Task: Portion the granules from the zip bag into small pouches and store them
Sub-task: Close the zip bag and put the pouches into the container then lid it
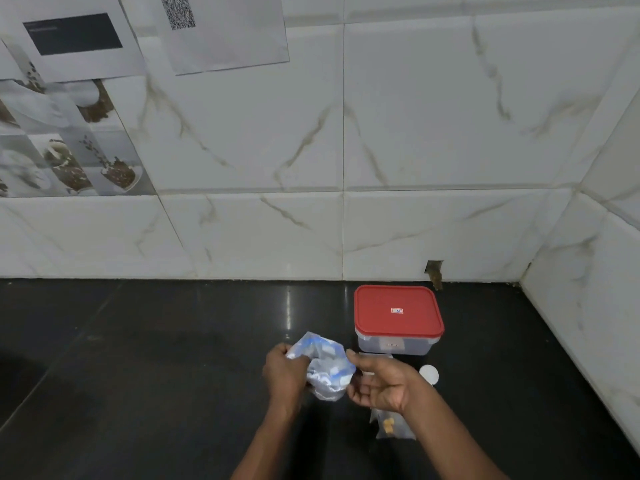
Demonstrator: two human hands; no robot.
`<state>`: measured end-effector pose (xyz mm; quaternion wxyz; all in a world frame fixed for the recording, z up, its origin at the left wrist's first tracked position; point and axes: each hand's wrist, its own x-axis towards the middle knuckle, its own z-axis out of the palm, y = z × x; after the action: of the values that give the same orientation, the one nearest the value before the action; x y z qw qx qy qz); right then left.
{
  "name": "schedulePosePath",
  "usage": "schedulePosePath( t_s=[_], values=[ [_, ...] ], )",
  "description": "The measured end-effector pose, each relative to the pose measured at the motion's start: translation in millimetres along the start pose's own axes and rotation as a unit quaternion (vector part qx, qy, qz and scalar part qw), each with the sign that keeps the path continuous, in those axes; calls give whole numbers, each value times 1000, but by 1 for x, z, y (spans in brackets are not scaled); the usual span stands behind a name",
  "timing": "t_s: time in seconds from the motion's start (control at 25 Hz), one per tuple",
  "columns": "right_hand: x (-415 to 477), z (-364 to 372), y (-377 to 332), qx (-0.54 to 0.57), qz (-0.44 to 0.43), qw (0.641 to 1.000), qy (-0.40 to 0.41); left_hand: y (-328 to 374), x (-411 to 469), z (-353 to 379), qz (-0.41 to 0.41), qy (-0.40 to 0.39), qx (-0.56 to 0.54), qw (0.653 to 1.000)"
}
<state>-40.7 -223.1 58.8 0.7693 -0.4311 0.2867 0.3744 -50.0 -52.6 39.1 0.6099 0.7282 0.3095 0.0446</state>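
The left hand [284,370] is gripping the crumpled, clear, blue-printed plastic zip bag [329,368] by its upper edge. The right hand [379,386] is pinching the bag's other side, probably to work the mouth open. Just beyond the right hand, a red-lidded clear plastic box [398,315] is sitting closed, and a small clear pouch [391,427] is lying under that wrist.

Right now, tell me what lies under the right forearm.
A small clear pouch holding yellow pieces lies on the black counter. The right forearm covers its upper part, so the rest of it is hidden.
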Motion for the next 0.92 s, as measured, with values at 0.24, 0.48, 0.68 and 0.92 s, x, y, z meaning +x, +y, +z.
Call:
schedulePosePath(
  t_s=[0.24,0.48,0.68,0.92],
  values=[
    [2,5,1,-82,-135,984,86,-5,-7,11,59,8,165,984],
    [22,2,24,-586,-423,564,399,0,-24,26,71,-75,252,962],
    [12,-24,0,-196,-306,910,201,21,-11,0,-156,-229,-84,957],
    [1,-37,-12,38,-134,990,-20,24,8,-17,-253,-341,-221,878]
  ],
)
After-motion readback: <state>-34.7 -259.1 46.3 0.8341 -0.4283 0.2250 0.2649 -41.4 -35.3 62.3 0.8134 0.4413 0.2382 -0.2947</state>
